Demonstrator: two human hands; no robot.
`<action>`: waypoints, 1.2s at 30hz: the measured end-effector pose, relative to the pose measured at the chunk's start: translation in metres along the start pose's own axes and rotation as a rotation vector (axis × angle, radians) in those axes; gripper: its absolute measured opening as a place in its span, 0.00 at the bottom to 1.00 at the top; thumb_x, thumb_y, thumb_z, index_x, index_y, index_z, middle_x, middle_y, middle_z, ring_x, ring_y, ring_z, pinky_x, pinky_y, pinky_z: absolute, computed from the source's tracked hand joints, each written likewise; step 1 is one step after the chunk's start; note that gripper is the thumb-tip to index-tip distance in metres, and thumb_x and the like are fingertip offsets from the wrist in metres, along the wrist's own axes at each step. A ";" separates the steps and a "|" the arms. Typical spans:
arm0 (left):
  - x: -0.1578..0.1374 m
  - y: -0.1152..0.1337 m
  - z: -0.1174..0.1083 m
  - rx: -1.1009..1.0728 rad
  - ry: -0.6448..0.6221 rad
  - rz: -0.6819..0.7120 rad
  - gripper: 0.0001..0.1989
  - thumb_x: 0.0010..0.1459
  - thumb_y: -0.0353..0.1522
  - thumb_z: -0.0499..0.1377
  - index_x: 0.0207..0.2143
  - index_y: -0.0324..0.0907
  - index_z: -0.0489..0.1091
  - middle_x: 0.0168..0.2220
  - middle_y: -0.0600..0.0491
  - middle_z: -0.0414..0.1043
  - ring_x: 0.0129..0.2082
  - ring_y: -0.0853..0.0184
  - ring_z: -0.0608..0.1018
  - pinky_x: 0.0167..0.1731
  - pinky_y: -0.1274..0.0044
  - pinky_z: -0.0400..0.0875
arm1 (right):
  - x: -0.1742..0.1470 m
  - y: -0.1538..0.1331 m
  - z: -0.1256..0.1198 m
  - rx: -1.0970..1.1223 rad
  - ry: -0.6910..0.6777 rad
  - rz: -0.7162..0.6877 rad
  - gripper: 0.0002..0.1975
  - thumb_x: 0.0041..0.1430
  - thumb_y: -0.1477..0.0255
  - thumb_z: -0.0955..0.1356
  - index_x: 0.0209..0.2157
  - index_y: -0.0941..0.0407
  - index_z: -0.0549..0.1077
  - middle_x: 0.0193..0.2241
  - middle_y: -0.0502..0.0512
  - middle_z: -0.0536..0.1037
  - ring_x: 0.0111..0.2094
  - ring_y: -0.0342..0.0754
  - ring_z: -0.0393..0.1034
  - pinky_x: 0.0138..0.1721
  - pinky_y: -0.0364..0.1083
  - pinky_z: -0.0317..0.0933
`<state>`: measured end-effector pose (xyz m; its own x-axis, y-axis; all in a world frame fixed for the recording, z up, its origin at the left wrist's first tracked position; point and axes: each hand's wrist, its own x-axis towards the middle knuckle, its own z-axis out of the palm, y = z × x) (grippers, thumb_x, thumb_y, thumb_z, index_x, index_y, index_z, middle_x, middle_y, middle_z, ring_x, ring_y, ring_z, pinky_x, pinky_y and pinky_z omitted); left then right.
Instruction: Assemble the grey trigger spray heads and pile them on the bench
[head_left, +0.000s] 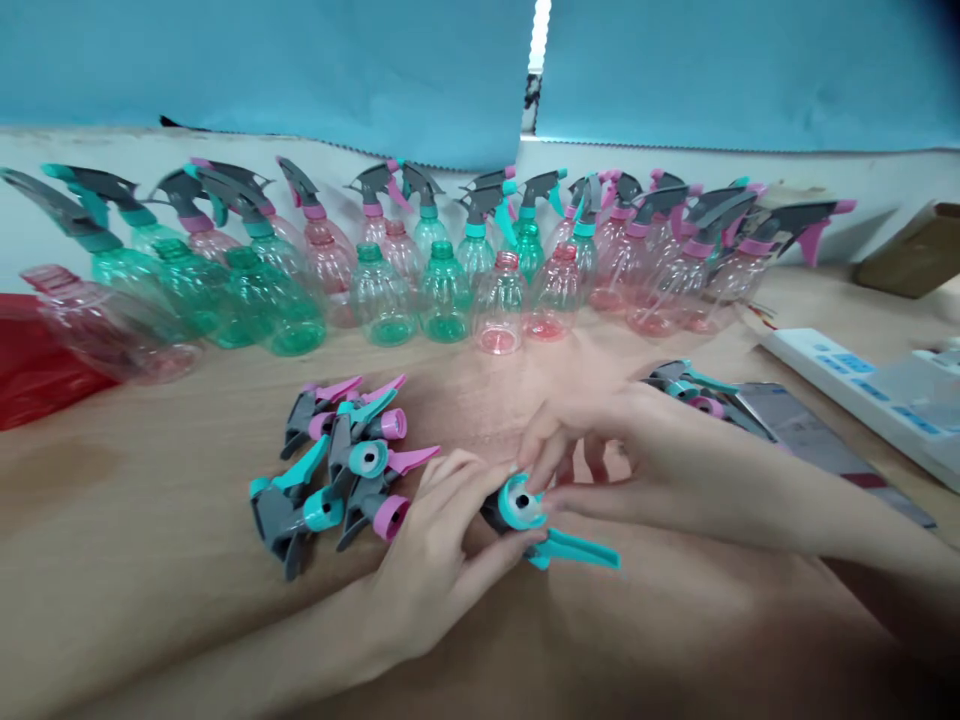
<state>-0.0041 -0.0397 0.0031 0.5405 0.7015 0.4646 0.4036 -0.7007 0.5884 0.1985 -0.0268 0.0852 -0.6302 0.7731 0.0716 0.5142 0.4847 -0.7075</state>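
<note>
My left hand (442, 550) is wrapped round the grey body of a trigger sprayer head, whose teal collar (517, 503) faces up with a dark hole in its white middle. The teal trigger (577, 550) sticks out to the right. My right hand (607, 460) pinches the rim of that collar with thumb and fingers; whether a small part is between them I cannot tell. Left of my left hand lies a pile of loose sprayer heads (360, 460), grey with pink or teal collars and triggers.
Open bottles, green (446, 300) and pink (501, 305), stand across the table's back. Behind them are bottles fitted with sprayers (476, 225). A red bag (45, 360) lies at left. More sprayer heads (686, 385), a phone-like slab (825, 450) and a white device (862, 385) are at right.
</note>
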 end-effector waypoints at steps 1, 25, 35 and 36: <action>0.000 0.000 -0.001 0.009 0.019 0.018 0.15 0.57 0.32 0.60 0.47 0.41 0.65 0.37 0.52 0.70 0.38 0.63 0.69 0.39 0.71 0.65 | -0.001 -0.001 -0.003 0.008 0.013 -0.001 0.06 0.53 0.75 0.69 0.35 0.55 0.72 0.28 0.45 0.75 0.24 0.36 0.64 0.24 0.37 0.59; -0.150 0.006 -0.064 0.749 0.191 -0.132 0.11 0.55 0.38 0.61 0.39 0.45 0.66 0.41 0.50 0.75 0.40 0.58 0.75 0.41 0.66 0.65 | 0.001 -0.013 0.035 -0.175 -0.096 0.007 0.08 0.59 0.65 0.65 0.33 0.55 0.71 0.33 0.52 0.75 0.33 0.45 0.69 0.34 0.45 0.63; -0.132 0.018 -0.054 0.851 0.005 -0.130 0.18 0.61 0.39 0.53 0.50 0.40 0.68 0.46 0.45 0.73 0.43 0.56 0.74 0.40 0.66 0.67 | 0.030 -0.006 0.071 -0.359 -0.094 -0.164 0.09 0.61 0.66 0.63 0.39 0.55 0.71 0.41 0.56 0.73 0.42 0.50 0.68 0.42 0.50 0.62; -0.130 0.016 -0.052 0.848 -0.005 -0.143 0.18 0.62 0.39 0.52 0.50 0.40 0.68 0.46 0.45 0.73 0.42 0.56 0.74 0.39 0.66 0.68 | 0.035 -0.007 0.072 -0.366 -0.063 -0.168 0.10 0.61 0.66 0.63 0.40 0.55 0.70 0.41 0.56 0.73 0.42 0.50 0.69 0.42 0.50 0.62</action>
<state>-0.1065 -0.1353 -0.0134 0.4447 0.7912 0.4199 0.8823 -0.4677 -0.0533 0.1311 -0.0321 0.0422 -0.7517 0.6495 0.1142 0.5667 0.7248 -0.3919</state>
